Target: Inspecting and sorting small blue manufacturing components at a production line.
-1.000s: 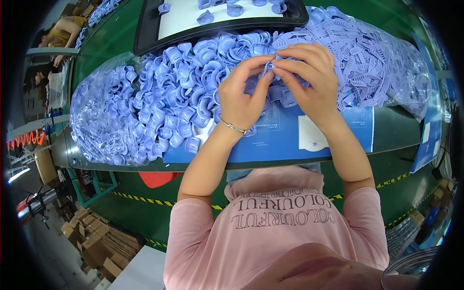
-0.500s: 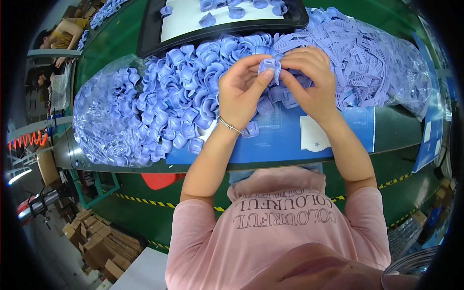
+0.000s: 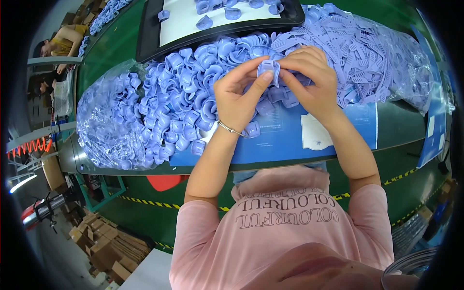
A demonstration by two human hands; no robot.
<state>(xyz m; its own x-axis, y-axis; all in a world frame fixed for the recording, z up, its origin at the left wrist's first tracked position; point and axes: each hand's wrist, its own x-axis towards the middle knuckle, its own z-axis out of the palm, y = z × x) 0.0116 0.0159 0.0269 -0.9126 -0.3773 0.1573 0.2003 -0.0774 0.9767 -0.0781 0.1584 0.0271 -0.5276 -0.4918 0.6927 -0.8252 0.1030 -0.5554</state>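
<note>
Between my two hands is a small curved lavender-blue plastic piece (image 3: 268, 69) with a slot near its top edge. My left hand (image 3: 238, 96) pinches it with the thumb across its front and the fingers behind. At the right side of the same piece, the thumb and fingertips of my right hand (image 3: 311, 79) are closed on its edge; whether they also hold a strap is hidden. Left of my hands spreads a heap of like curved pieces (image 3: 181, 92). Flat slotted lavender straps (image 3: 360, 58) lie piled on the right. One loose curved piece (image 3: 251, 129) rests beside my left wrist.
A black-rimmed tray (image 3: 227, 31) with several curved pieces stands at the far side. Clear plastic bags (image 3: 104, 130) lie under the heaps. Blue printed cardboard (image 3: 285, 140) covers the near table edge. Another person (image 3: 65, 43) sits at the far left.
The curved piece has turned slightly, so its slotted face shows more. My hands stay together around it, and the whole view has shifted a little.
</note>
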